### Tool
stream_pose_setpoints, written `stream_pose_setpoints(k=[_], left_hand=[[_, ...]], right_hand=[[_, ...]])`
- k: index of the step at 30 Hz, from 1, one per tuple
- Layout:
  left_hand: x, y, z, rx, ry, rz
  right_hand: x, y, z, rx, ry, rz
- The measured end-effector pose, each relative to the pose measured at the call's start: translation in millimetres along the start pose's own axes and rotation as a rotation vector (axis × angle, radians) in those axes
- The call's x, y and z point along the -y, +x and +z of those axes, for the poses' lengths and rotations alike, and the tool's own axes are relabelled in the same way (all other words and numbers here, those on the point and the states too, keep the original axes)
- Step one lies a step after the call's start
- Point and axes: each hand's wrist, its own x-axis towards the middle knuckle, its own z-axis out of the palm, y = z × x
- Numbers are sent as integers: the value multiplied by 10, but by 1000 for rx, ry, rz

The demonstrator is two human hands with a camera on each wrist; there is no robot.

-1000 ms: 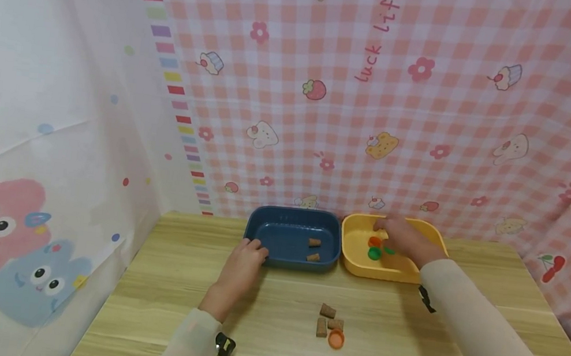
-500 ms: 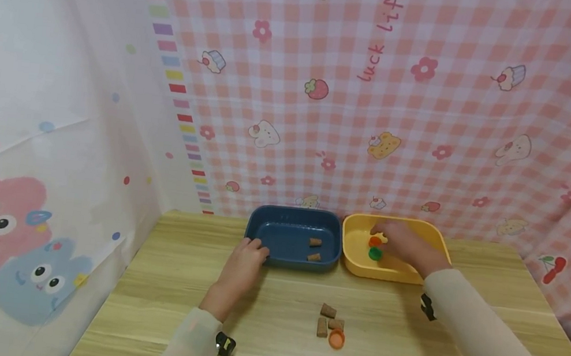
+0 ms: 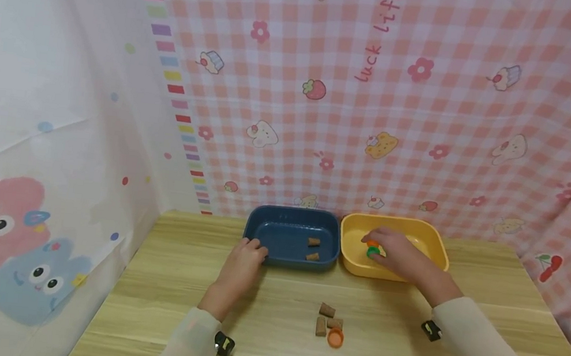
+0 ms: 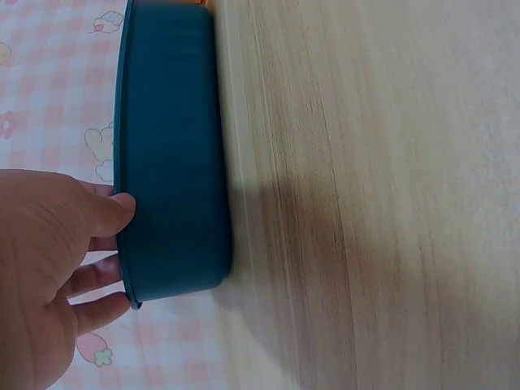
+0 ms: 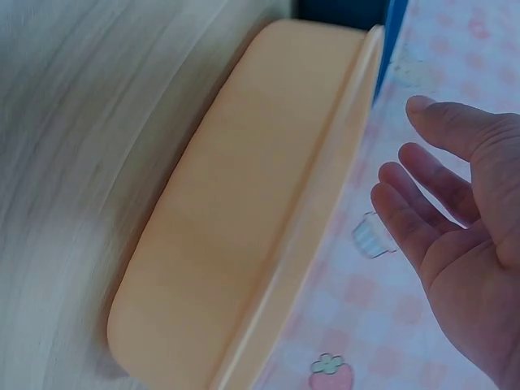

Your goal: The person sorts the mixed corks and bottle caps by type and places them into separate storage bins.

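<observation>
The left hand (image 3: 243, 259) pinches the blue bin (image 3: 279, 241), probably to steady it; the right hand (image 3: 399, 255), empty with fingers parted, hovers near the caps (image 3: 373, 251) inside the yellow bin (image 3: 427, 245).

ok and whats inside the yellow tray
In the yellow tray, a small orange piece and a green one show side by side. The right hand blocks part of the tray floor from the head camera, so anything behind it can't be seen.

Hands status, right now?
Left hand: closed, gripping the rim of the blue tub.
Right hand: open over the yellow tub, holding nothing.
</observation>
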Motion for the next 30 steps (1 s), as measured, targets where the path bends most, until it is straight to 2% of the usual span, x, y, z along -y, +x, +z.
stream_pose_setpoints(k=[4,8,13,23,27,30], left_hand=[[-4,-7,-3,13,-9,-5],[-14,-4,-17,31,-12,-14],[-10,-1,-15,31,-5,-6],[-2,18,-18,31,5,4],[-1,13,0,29,-3,4],[-1,10,17,24,-12,2]], right_hand=[[145,-90,-6,-9,-12,-9],[291,-170,23,25,17,13],[488,-243,115,29,36,-59],[755,-297,519,76,62,-226],[801,-306,668,115,81,-251],[832,-322,741,169,115,-228]])
